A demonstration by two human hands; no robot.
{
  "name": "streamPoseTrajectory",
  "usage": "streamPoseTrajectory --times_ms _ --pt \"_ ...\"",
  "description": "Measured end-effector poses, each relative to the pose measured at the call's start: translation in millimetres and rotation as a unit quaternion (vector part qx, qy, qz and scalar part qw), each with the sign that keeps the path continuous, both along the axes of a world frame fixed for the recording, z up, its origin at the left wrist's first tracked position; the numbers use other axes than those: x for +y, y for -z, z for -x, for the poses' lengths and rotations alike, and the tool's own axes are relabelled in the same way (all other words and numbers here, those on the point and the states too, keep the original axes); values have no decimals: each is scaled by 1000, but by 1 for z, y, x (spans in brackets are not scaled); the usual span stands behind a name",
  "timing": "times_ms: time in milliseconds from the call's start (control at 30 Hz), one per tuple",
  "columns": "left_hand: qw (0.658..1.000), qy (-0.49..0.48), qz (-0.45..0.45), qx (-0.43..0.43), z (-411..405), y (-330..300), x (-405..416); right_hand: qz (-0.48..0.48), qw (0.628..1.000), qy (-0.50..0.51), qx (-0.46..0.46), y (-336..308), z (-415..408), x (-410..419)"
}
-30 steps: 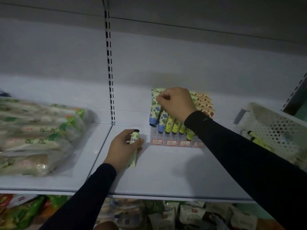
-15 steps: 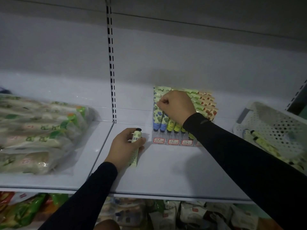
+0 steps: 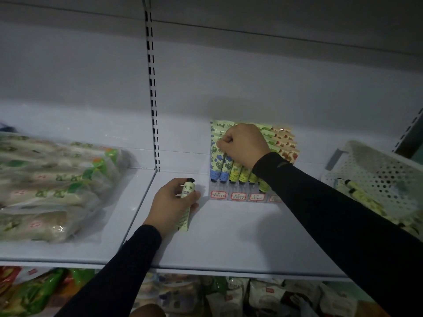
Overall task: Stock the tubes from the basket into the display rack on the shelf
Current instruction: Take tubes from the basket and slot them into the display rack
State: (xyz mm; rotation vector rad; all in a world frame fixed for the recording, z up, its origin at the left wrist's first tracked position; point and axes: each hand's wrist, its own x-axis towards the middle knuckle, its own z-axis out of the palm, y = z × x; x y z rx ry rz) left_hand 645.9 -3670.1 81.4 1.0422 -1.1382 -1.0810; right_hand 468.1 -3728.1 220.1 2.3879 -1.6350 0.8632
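A clear display rack with red price labels stands at the back of the white shelf. It holds blue-flowered, yellow-green and strawberry-print tubes standing cap down. My right hand is a fist over the rack, pinching the top of a blue-flowered tube in the second slot from the left. My left hand rests on the shelf left of the rack and grips a pale yellow-green tube with a black cap. The white perforated basket at the right holds more yellow-green tubes.
Bagged green-and-white packets are piled on the left shelf section, past the slotted upright. More packaged goods fill the shelf below. An upper shelf hangs overhead.
My right hand has pushed the blue-flowered tube down until it stands upright beside the first blue one. My left hand keeps its tube in the same spot.
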Motion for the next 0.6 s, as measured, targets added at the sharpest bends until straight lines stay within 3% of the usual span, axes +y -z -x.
streamPoseTrajectory --times_ms 600 --pt "1000 -5 1 -9 1 0 0 -6 1000 7 7 -2 -3 -2"
